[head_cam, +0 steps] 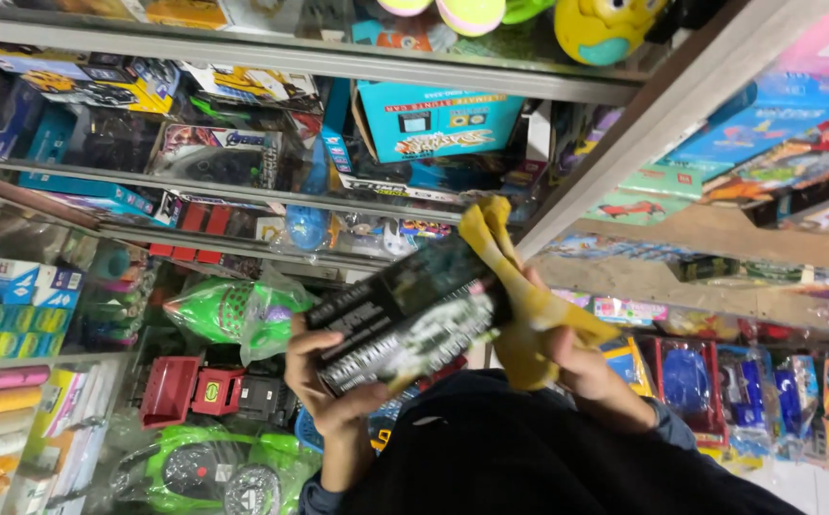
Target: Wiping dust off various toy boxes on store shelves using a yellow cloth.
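From the head camera, you held a long dark box point(405, 315) across your front, gripped between both hands. Your left hand point(324, 381) was closed on its lower end, thumb over the printed face and fingers wrapped behind. Your right hand point(572, 358) was closed around a yellow cloth point(519, 296), which was pressed against the box's upper end, so that hand met the box through the cloth and not bare. The box's long axis ran on a slant from your left hand up towards your right, the far end tilted away from you. Both hands were at the box; neither had to reach.

The box looked flat and rectangular, black with pale printed panels on the face turned to you, and glossy enough to catch the light. The cloth was bunched, one tail sticking up above the box's upper edge and another hanging out beyond your right wrist. Whether your right fingers also pinched the box's edge under the cloth, I could not tell; the folds hid them.

Beyond your hands stood glass shelves point(271, 195) stacked with boxed toys, and below your left hand lay a green toy in a clear bag point(233, 310) and a red toy point(190, 391).
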